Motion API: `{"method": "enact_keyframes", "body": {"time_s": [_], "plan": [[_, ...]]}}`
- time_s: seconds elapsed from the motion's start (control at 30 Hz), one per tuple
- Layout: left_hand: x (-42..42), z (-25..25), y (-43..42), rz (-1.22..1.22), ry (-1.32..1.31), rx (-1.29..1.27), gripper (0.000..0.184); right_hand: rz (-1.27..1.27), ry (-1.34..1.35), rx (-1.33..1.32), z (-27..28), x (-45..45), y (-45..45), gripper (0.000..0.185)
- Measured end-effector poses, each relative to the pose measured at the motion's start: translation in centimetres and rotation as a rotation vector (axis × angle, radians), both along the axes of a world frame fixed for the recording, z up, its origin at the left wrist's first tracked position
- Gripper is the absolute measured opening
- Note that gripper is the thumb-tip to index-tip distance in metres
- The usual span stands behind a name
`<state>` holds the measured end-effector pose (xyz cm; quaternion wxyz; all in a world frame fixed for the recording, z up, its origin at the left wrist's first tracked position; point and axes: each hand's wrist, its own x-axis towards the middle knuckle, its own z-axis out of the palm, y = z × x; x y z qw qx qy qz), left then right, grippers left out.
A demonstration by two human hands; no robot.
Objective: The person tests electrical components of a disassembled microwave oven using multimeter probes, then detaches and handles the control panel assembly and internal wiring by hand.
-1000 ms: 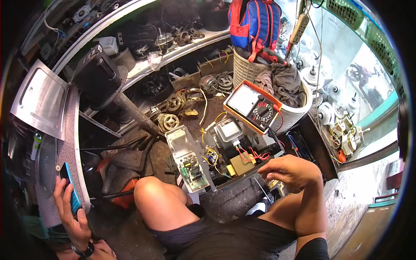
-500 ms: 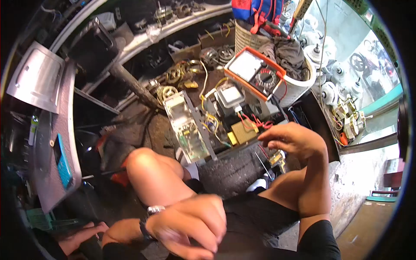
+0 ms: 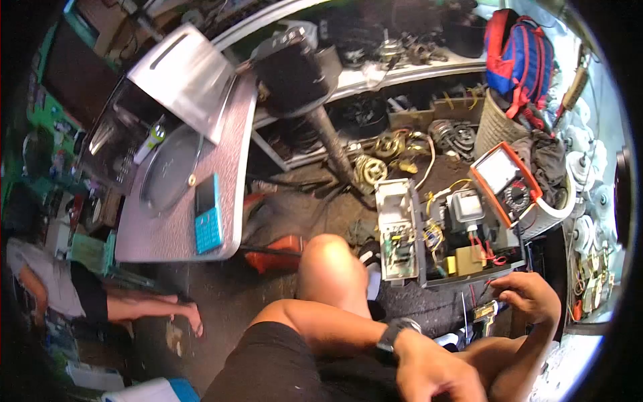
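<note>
My left hand (image 3: 439,368), a dark watch on its wrist, is low near the bottom edge over my lap. Its fingers curl inward, partly cut off, and whatever they hold is hidden. My right hand (image 3: 529,295) is at the front edge of an opened electrical unit (image 3: 469,258), its thumb and fingers bent together; I cannot make out what lies between them. Red wires (image 3: 492,258) and a yellow block (image 3: 469,261) sit inside the unit. On its left stands a panel with a circuit board (image 3: 396,231). Behind it leans an orange-framed analog multimeter (image 3: 506,181).
A pinkish tabletop (image 3: 161,234) on the left bears a turquoise keypad phone (image 3: 209,218). Below my right hand is a yellow-and-black item (image 3: 485,313). A wicker basket (image 3: 492,127) with a red-blue backpack (image 3: 522,60) stands behind. Another person (image 3: 60,281) is at far left.
The view has swung left, so the unit and multimeter appear farther right and more of the tabletop and the other person shows. Both hands appear lower and farther right in the picture.
</note>
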<state>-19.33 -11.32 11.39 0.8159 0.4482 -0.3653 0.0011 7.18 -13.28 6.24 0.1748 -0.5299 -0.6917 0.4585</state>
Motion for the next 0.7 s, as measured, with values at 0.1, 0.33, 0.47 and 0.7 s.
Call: {"method": "enact_keyframes", "body": {"time_s": [0.1,0.33,0.47,0.7], "plan": [[-0.1,-1.9,4.1,-0.185,0.069,0.402,0.017,0.033,-0.024,0.052,-1.5,1.4,-0.6,0.03],[0.0,-3.7,20.4,1.537,0.299,1.106,0.016,0.025,-0.022,-0.056,-1.4,1.6,-0.3,0.034],[-2.6,-4.5,23.1,1.66,0.595,1.167,0.012,0.087,-0.018,-0.118,-2.3,1.7,0.3,0.036],[-4.9,-8.7,27.3,1.583,0.77,1.364,0.018,0.211,0.037,-0.132,-2.9,1.4,2.7,0.036]]}}
